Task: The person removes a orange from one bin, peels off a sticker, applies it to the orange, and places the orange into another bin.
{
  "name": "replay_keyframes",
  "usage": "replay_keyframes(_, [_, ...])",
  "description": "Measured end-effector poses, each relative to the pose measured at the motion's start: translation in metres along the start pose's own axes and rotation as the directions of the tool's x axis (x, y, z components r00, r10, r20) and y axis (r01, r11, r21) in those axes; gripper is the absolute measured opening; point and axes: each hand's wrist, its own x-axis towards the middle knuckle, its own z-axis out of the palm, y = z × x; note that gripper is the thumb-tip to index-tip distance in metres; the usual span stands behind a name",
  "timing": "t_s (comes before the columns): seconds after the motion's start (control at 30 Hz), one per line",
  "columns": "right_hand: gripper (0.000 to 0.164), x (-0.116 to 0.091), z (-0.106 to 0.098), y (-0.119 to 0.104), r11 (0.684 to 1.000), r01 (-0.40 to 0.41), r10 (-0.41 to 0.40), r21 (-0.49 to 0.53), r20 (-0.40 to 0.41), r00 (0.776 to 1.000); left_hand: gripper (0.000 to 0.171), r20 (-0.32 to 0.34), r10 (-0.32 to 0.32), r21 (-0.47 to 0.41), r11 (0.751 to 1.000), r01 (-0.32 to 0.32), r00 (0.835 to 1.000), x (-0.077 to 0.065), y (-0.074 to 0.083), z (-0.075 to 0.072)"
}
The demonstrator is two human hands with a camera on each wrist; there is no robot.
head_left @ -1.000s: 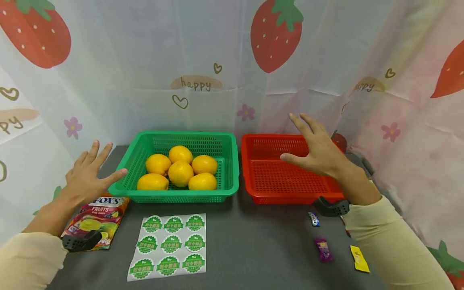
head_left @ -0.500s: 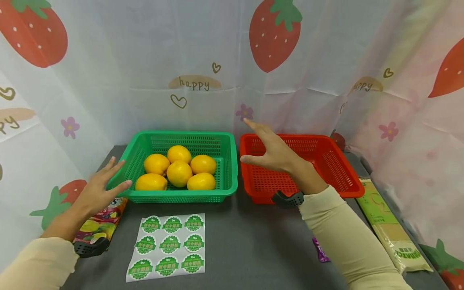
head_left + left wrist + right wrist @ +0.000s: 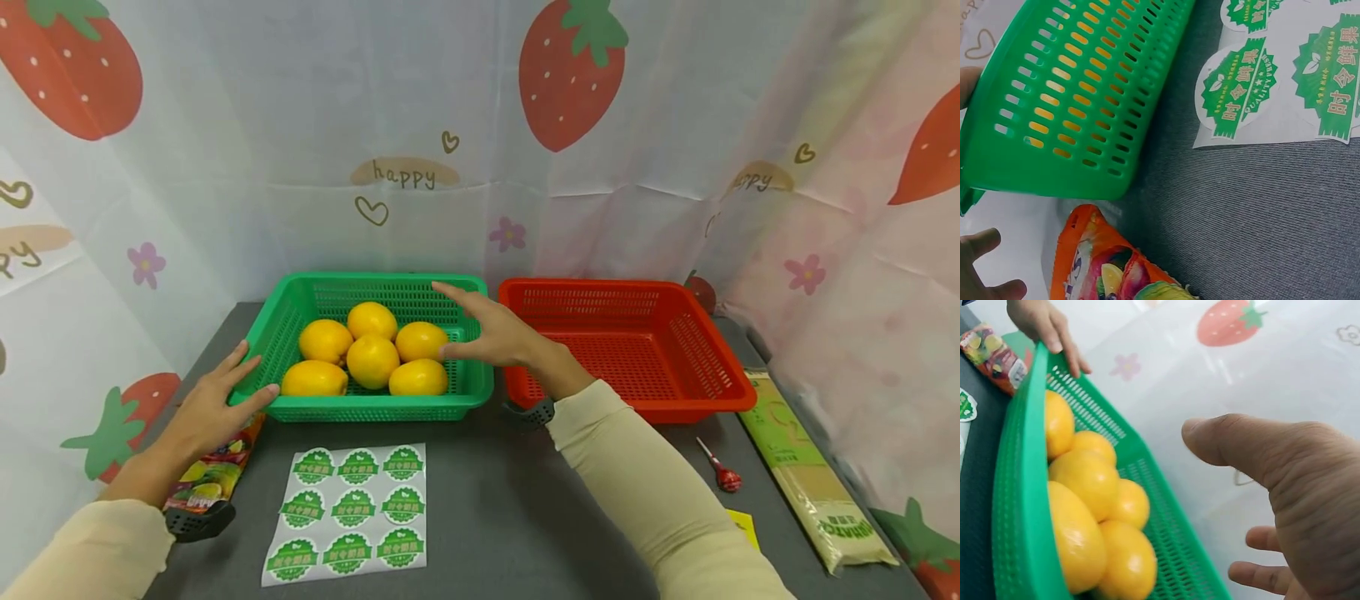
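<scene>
We see the right hand (image 3: 498,332) reaching over the right end of the green basket (image 3: 375,402), palm turned inward, thumb and fingers spread wide and holding nothing. The right wrist view shows its thumb well apart from the fingers. We see the left hand (image 3: 213,408) at the basket's other end, its fingers relaxed and its thumb splayed toward the front left corner. The fingertips lie at the left rim and seem to touch it, though we cannot tell how firmly.

Between the two hands, six lemons (image 3: 372,361) sit grouped inside the basket, one in the middle with the others close around it. The perforated wall stands between them and the left hand's camera.

Beneath the left forearm we find a fruit-printed packet (image 3: 213,479), partly hidden by the arm. In front of the basket lies a sheet of green stickers (image 3: 345,512), flat on the dark bench (image 3: 480,525). The right forearm crosses the near left corner of a red basket (image 3: 697,407), which stands just beside the green one. Beyond that arm we notice a lollipop (image 3: 728,479), a yellow wrapper (image 3: 743,525) partly covered by the sleeve (image 3: 645,492), and a long green-and-tan packet (image 3: 813,471) along the right edge. Behind everything hangs a strawberry-printed curtain (image 3: 300,108).
</scene>
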Motion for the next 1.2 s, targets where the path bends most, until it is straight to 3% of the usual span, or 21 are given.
replay_keyframes(0.2, [0.079,0.019,0.021,0.001,0.994,-0.095,0.088,0.056,0.119,0.989,0.068,-0.014,-0.027,-0.001,1.000,0.027,1.000,-0.003,0.002,0.000])
replay_keyframes(0.43, [0.080,0.035,0.042,0.003,0.977,-0.210,0.199,0.022,0.242,0.950,0.068,-0.019,-0.043,-0.013,0.999,0.043,0.999,-0.004,0.002,0.003])
replay_keyframes(0.77, [0.072,0.044,0.052,0.000,0.971,-0.189,0.225,-0.147,0.287,0.931,0.067,-0.026,-0.039,-0.006,0.999,0.038,0.999,-0.003,0.002,0.004])
replay_keyframes(1.0, [0.072,0.050,0.062,0.002,0.940,-0.238,0.313,-0.246,0.337,0.888,0.067,-0.036,-0.040,-0.015,0.999,0.039,0.999,-0.003,0.002,0.005])
replay_keyframes(1.2, [0.066,0.054,0.073,0.007,0.935,-0.273,0.343,-0.228,0.378,0.860,0.066,-0.044,-0.040,-0.024,0.999,0.039,0.998,-0.002,0.002,0.008])
